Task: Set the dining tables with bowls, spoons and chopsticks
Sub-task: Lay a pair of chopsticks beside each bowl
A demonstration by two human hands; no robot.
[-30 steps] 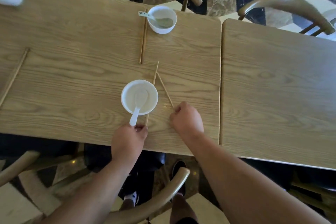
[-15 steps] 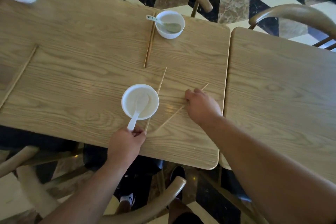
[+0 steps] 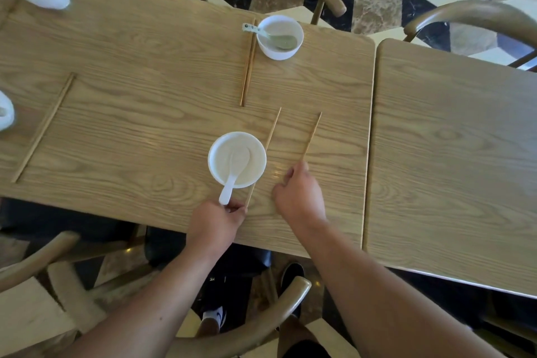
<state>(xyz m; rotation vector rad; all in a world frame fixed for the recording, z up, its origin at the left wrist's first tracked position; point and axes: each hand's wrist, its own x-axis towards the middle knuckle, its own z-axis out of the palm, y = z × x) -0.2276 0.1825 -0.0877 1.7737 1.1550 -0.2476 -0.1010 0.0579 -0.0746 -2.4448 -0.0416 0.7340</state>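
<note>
My left grip (image 3: 216, 221) pinches spoon (image 3: 235, 171); right grip (image 3: 299, 195) covers 1 chopstick (image 3: 313, 134), hold unclear; I'd slide it against its mate (image 3: 270, 136).

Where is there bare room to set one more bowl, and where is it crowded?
The right table shows only bare wood. On the left table, a wide patch lies free between the left chopsticks and the near bowl. Crowded around that bowl: spoon, loose chopsticks, left hand, right hand.
</note>
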